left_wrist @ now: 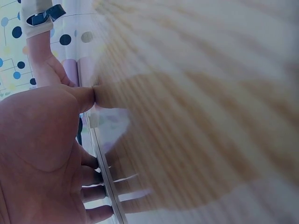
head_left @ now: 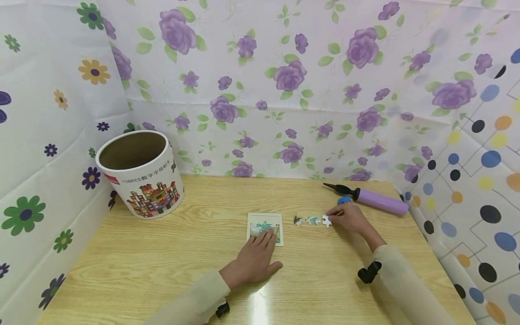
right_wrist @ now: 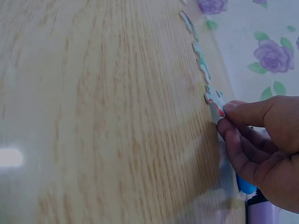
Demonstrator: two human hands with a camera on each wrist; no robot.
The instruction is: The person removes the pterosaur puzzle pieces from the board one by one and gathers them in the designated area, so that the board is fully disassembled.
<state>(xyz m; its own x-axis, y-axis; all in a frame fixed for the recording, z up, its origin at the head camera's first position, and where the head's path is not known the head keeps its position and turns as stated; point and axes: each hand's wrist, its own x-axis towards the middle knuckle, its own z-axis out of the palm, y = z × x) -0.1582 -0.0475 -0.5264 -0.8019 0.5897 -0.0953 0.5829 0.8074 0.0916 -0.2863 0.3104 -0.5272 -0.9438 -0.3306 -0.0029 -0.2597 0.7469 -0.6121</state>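
Note:
A square puzzle tray point(head_left: 265, 215) with a pale rim lies flat on the table, some printed pieces inside it. On its lower part rest the extended fingers of my left hand point(head_left: 257, 257), thumb out to the side. To the right of the tray, a dark-and-green puzzle piece point(head_left: 298, 220) and a green-and-white puzzle piece point(head_left: 312, 220) lie in a row. At the row's right end my right hand point(head_left: 350, 218) pinches a white puzzle piece point(head_left: 326, 221) between thumb and fingers. In the right wrist view, this puzzle piece point(right_wrist: 215, 102) shows some red print.
A purple hand pump point(head_left: 382, 201) with a black nozzle lies behind my right hand, near a blue object point(head_left: 344, 199). The large printed bucket point(head_left: 140, 174) stands at the back left. Patterned cloth walls point(head_left: 252, 90) border the wooden table point(head_left: 162, 257).

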